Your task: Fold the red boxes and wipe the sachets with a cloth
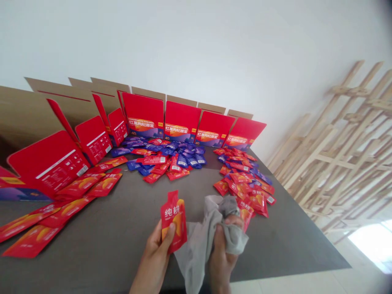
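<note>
My left hand grips a red foil spout pouch printed with white Chinese characters, holding it upright between thumb and fingers. My right hand is bunched around a crumpled grey cloth, which hangs down over the table and hides most of the fingers. The cloth sits close to the pouch's right side. Just beyond my right hand, a loose heap of red pouches lies on the table, its nearest pouch partly behind the cloth.
A dark grey table carries a mixed pile of blue and red sachets and long red pouches at left. Opened red cardboard cartons stand along the white wall. Wooden lattice frames lean at right.
</note>
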The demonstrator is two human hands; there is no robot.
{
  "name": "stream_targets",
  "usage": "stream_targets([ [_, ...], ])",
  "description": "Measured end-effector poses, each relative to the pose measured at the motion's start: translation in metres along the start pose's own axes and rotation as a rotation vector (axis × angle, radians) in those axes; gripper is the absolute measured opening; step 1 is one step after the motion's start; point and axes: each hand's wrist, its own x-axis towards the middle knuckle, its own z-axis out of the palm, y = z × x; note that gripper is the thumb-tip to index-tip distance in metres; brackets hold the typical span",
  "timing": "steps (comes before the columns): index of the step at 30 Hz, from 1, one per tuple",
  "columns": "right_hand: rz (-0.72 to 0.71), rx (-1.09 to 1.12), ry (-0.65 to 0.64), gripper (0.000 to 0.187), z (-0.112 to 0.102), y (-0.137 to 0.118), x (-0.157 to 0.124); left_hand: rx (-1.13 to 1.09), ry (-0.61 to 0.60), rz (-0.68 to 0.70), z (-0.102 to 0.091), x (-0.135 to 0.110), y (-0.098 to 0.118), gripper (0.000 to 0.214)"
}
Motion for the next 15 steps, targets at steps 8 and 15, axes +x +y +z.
stream_targets([
  [8, -0.092, 0.025, -0.415, 0.022, 0.029, 0.004, -0.027, 0.109, 0.059, 0.09, 0.001, 0.001, -0.014, 0.073],
  [15, -0.085, 0.013, -0.6, 0.025, 0.023, 0.011, -0.039, 0.265, 0.082, 0.257, -0.005, 0.01, 0.011, 0.07],
])
